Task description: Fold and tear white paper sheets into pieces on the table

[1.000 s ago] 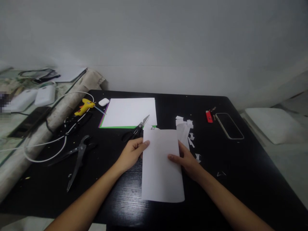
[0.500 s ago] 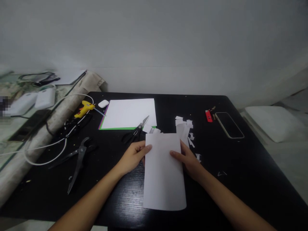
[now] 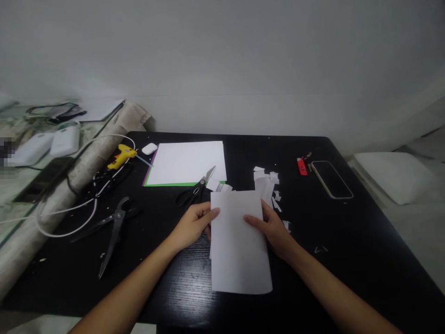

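Note:
A white sheet of paper (image 3: pixel 238 246) is held over the black table (image 3: pixel 347 250) in front of me. My left hand (image 3: pixel 193 225) pinches its upper left edge, thumb on top. My right hand (image 3: pixel 271 227) grips its upper right edge, thumb lying on the sheet. Black-handled scissors (image 3: pixel 195 191) lie just beyond my left hand. White paper scraps (image 3: pixel 267 183) are scattered beyond my right hand.
A stack of white and coloured sheets (image 3: pixel 186 163) lies at the back. A yellow glue gun (image 3: pixel 121 156), cables and black pliers (image 3: pixel 113 227) are on the left. A red lighter (image 3: pixel 301 166) and a phone (image 3: pixel 332 180) sit at the right.
The sheet has shifted slightly to the right and nearer to me, and its lower edge now sits a little higher. Both hands keep their grip.

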